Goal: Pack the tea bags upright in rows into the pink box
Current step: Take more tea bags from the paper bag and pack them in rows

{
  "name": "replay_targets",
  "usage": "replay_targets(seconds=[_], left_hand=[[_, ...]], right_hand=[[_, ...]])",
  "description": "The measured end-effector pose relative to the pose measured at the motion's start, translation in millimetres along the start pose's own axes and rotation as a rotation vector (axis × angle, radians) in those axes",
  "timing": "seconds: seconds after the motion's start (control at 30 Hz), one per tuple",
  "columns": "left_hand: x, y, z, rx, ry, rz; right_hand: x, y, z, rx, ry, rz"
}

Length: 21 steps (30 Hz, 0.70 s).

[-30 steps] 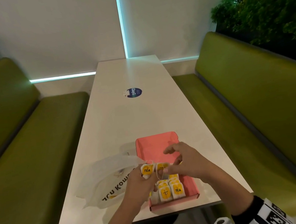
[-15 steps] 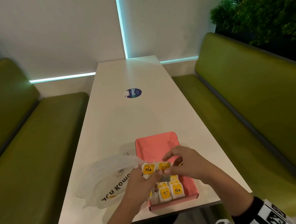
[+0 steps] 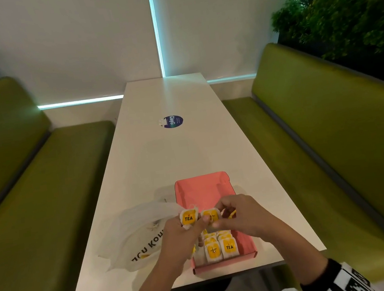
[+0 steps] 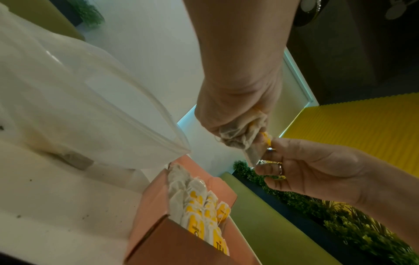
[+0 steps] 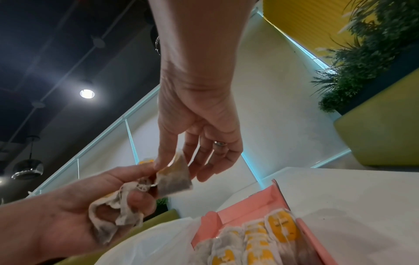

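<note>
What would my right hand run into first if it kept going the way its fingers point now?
Likely the left hand and its bunch of white, yellow-labelled tea bags; the right hand already pinches one tea bag beside them. Depth is uncertain.

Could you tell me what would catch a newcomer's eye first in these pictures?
Most striking are the two hands meeting above the pink box: the left hand grips a bunch of tea bags while the right hand pinches one of them. Below, yellow-labelled tea bags stand in rows at the box's near end, beside a white plastic bag.
</note>
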State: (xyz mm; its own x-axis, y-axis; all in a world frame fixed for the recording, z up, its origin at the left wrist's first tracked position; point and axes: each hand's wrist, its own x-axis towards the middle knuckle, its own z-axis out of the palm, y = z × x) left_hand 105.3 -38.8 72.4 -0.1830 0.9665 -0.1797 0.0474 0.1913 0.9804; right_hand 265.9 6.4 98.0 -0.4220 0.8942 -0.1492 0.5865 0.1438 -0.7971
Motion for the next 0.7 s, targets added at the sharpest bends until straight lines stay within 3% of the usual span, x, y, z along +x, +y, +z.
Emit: replay_targets(seconds=[0.33, 0.53, 0.7], left_hand=[[-1, 2, -4, 0.048, 0.066, -0.025], [-2, 1, -3, 0.138, -0.132, -0.148], [-3, 3, 1, 0.079, -0.229, -0.189]], right_hand=[[-2, 11, 2, 0.123, 0.018, -0.024], [-3, 9, 6, 0.207, 0.089, -0.077], [0, 8, 16, 0.237, 0.212, -0.094]])
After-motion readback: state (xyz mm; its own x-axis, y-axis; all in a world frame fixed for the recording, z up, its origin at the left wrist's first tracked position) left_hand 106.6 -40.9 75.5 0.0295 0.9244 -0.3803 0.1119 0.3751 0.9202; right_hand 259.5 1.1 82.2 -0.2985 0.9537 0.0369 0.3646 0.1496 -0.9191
